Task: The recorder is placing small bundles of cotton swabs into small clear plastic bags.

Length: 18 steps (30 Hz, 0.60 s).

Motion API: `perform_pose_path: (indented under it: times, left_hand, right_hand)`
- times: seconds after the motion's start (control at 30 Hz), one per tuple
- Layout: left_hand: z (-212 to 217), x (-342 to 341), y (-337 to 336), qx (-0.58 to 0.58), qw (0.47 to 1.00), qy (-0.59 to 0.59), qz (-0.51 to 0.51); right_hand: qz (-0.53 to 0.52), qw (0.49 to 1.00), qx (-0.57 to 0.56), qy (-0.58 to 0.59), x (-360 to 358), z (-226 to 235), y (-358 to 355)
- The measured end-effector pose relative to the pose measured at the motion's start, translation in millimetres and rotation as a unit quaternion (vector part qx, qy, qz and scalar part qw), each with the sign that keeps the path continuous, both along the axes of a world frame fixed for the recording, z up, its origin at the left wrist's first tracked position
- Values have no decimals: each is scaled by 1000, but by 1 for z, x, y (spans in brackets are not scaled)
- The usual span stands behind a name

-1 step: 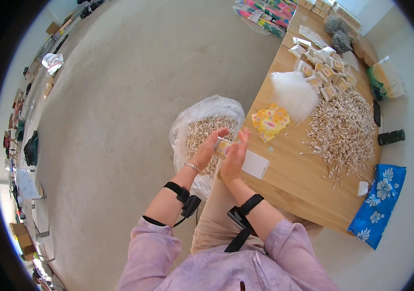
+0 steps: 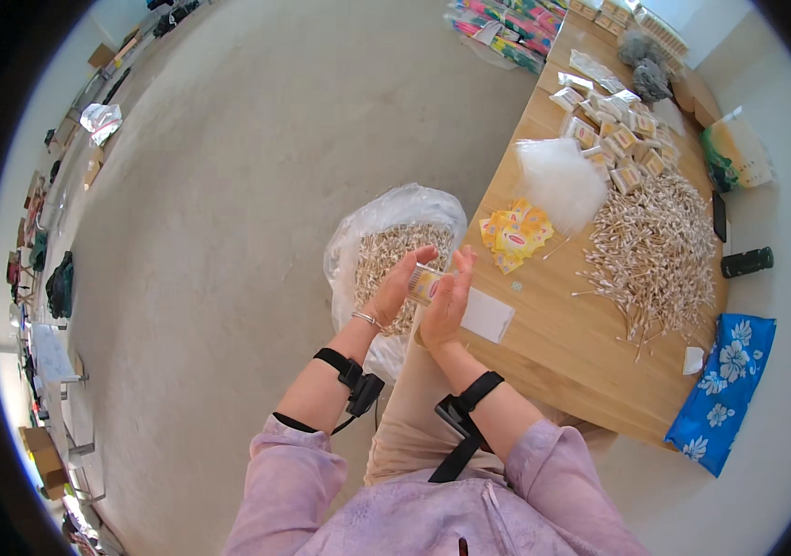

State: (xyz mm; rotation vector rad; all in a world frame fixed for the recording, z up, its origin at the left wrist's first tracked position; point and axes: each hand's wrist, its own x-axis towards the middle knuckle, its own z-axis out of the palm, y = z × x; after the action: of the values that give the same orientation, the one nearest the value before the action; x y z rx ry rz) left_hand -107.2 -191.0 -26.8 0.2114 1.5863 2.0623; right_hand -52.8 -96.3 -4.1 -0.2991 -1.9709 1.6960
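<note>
Between my two hands is a small clear pack of cotton swabs [image 2: 425,281] with a yellow label inside. My left hand [image 2: 397,289] presses on its left side, fingers together. On the other side my right hand [image 2: 445,304] holds it, its fingertips pointing up. Below the hands, a big clear plastic bag [image 2: 344,246] full of loose cotton swabs stands on the floor by the table corner. Just right of my right hand lies a white card [image 2: 486,316]. Yellow printed labels [image 2: 516,233] are spread a little farther off, beside a stack of clear plastic sleeves [image 2: 562,181].
On the wooden table [image 2: 581,338] rises a large heap of loose cotton swabs [image 2: 659,246]. Behind it are many filled packs [image 2: 620,134]. A dark green cylinder [image 2: 747,262], a phone [image 2: 720,217] and a blue flowered pouch [image 2: 724,394] line the right edge.
</note>
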Motion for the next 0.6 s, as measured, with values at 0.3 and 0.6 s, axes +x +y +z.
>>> perform_pose_path:
  times: [0.3, 0.6]
  left_hand:
    - [3, 0, -9, -242, 955, 113, 133]
    - [18, -3, 4, -398, 822, 405, 52]
  right_hand:
    - [-19, 1000, -5, 13, 26, 8, 53]
    - [-213, 961, 139, -106, 87, 11, 192]
